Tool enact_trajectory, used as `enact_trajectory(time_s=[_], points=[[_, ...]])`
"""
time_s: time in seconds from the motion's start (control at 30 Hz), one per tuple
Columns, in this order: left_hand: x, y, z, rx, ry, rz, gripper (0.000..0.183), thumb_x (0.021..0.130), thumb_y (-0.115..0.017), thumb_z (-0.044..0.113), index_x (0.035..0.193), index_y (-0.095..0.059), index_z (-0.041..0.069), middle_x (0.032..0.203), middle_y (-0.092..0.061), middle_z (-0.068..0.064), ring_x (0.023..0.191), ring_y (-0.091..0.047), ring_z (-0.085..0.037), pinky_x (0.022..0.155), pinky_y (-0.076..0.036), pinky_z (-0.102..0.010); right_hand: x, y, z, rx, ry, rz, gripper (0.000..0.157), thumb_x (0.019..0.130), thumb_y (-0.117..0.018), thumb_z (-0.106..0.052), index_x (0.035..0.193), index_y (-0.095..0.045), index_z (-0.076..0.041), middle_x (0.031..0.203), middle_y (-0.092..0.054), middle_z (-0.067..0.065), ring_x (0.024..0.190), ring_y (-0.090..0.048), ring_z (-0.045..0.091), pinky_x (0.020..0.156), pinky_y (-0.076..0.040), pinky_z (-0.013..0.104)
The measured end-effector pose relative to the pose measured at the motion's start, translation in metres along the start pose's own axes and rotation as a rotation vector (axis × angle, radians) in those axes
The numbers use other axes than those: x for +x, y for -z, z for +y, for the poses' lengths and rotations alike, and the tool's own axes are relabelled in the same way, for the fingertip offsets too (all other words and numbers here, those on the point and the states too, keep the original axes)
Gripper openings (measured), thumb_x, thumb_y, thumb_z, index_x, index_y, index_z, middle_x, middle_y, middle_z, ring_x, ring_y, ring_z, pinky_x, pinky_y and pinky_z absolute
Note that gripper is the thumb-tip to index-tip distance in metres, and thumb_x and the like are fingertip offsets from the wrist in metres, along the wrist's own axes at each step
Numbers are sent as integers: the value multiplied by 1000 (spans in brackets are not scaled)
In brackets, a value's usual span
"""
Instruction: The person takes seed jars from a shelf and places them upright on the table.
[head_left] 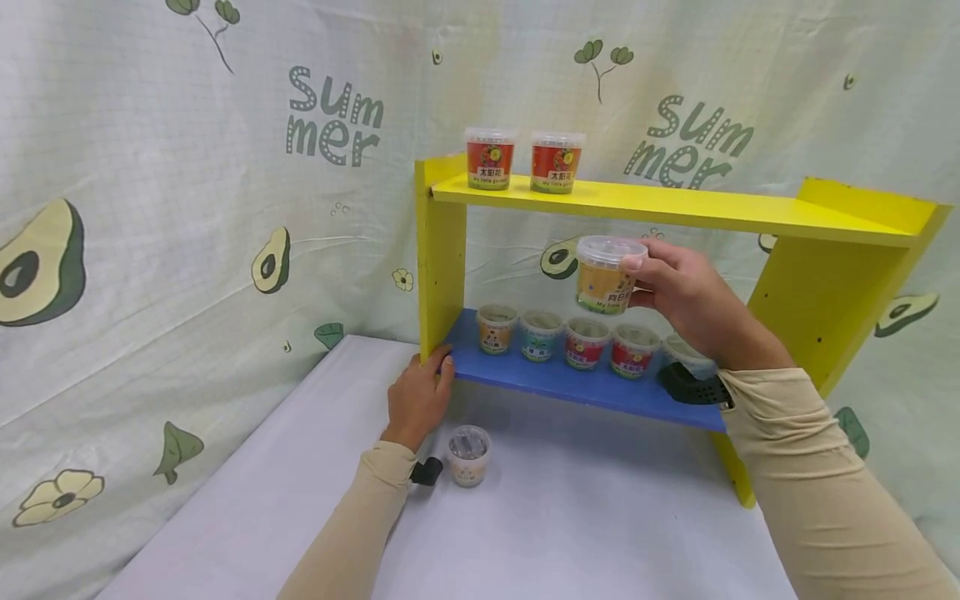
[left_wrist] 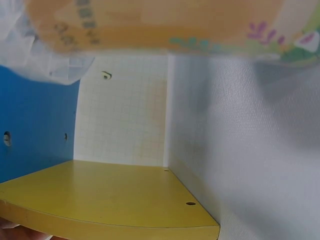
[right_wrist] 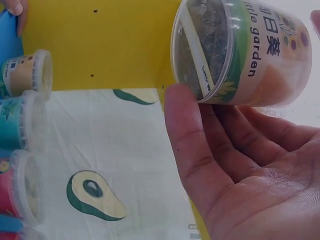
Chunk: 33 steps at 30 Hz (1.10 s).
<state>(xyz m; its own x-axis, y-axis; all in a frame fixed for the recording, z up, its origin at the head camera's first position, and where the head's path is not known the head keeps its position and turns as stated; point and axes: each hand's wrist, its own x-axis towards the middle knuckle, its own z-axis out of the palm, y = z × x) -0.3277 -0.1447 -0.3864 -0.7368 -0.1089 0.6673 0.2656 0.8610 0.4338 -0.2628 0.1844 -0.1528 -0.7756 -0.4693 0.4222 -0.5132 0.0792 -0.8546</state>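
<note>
My right hand [head_left: 690, 300] grips a clear lidded plastic cup [head_left: 600, 283] with an orange and green label, in the gap just under the top board. Dark contents and a pale strip show inside this cup [right_wrist: 207, 45] in the right wrist view. My left hand [head_left: 420, 398] holds the lower front corner of the shelf's yellow left side panel [head_left: 438, 267], beside the blue board [head_left: 540, 379]. Only some of its fingers [left_wrist: 22, 232] show in the left wrist view, at the bottom left behind the yellow panel [left_wrist: 110, 195].
Two red-labelled cups [head_left: 490, 158] stand on the yellow top board [head_left: 675, 204]. Several cups, including a teal one [head_left: 541, 336], line the blue board. Another cup [head_left: 468, 456] stands on the white table [head_left: 570, 517] near my left wrist. A printed curtain [head_left: 187, 250] hangs behind.
</note>
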Motion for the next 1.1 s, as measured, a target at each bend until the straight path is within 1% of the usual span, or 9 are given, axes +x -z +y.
enact_trajectory(time_s=[0.2, 0.3, 0.43, 0.5, 0.63, 0.77, 0.93, 1.1], points=[[-1, -1, 1, -7, 2, -10, 44, 106, -39, 45, 135, -64, 25, 105, -65, -17, 81, -66, -34, 60, -52, -51, -9, -3, 19, -14, -28, 15, 51, 106, -47, -26, 145, -38, 6, 132, -48, 15, 117, -48, 30, 93, -48, 26], [-1, -1, 2, -6, -2, -12, 44, 106, -39, 45, 135, -64, 24, 105, -65, -17, 80, -66, -34, 59, -51, -51, -15, -4, 28, -40, -51, 31, 53, 106, -46, -28, 146, -37, 7, 133, -47, 15, 118, -48, 29, 93, -48, 23], [-1, -1, 4, -10, -13, -5, 44, 106, -39, 45, 134, -65, 24, 104, -65, -17, 79, -66, -34, 58, -51, -52, -24, -8, 38, -108, -92, 65, 58, 106, -46, -34, 149, -35, 3, 135, -47, 14, 120, -49, 28, 94, -47, 21], [0, -2, 4, -8, -12, 3, 44, 105, -39, 45, 134, -65, 24, 104, -65, -17, 79, -66, -34, 58, -51, -52, -29, -11, 44, -124, -112, 75, 59, 106, -47, -37, 151, -35, 0, 138, -46, 14, 122, -48, 28, 95, -46, 21], [-1, -4, 5, 0, -6, -3, 43, 105, -40, 45, 134, -65, 25, 105, -66, -16, 80, -66, -33, 58, -51, -51, -41, -17, 58, -102, -139, 90, 60, 106, -46, -38, 152, -33, -2, 138, -44, 15, 124, -46, 29, 96, -45, 20], [-2, -6, 6, 2, -12, -22, 44, 105, -39, 46, 135, -64, 25, 106, -66, -17, 81, -67, -33, 59, -52, -51, -49, -20, 72, -90, -140, 126, 58, 106, -45, -37, 151, -36, 0, 135, -46, 15, 120, -49, 28, 93, -46, 20], [0, -4, 3, 6, 1, -4, 44, 105, -38, 46, 134, -64, 25, 106, -65, -17, 81, -67, -34, 61, -52, -52, -53, -28, 84, -62, -135, 129, 55, 106, -47, -34, 147, -40, 1, 132, -49, 16, 116, -52, 28, 92, -48, 23], [1, -2, -2, 19, 7, -14, 44, 106, -38, 45, 135, -64, 25, 106, -65, -17, 81, -66, -34, 61, -52, -51, -55, -40, 94, -70, -182, 127, 55, 104, -51, -36, 147, -42, -1, 134, -50, 16, 118, -51, 30, 92, -49, 24]])
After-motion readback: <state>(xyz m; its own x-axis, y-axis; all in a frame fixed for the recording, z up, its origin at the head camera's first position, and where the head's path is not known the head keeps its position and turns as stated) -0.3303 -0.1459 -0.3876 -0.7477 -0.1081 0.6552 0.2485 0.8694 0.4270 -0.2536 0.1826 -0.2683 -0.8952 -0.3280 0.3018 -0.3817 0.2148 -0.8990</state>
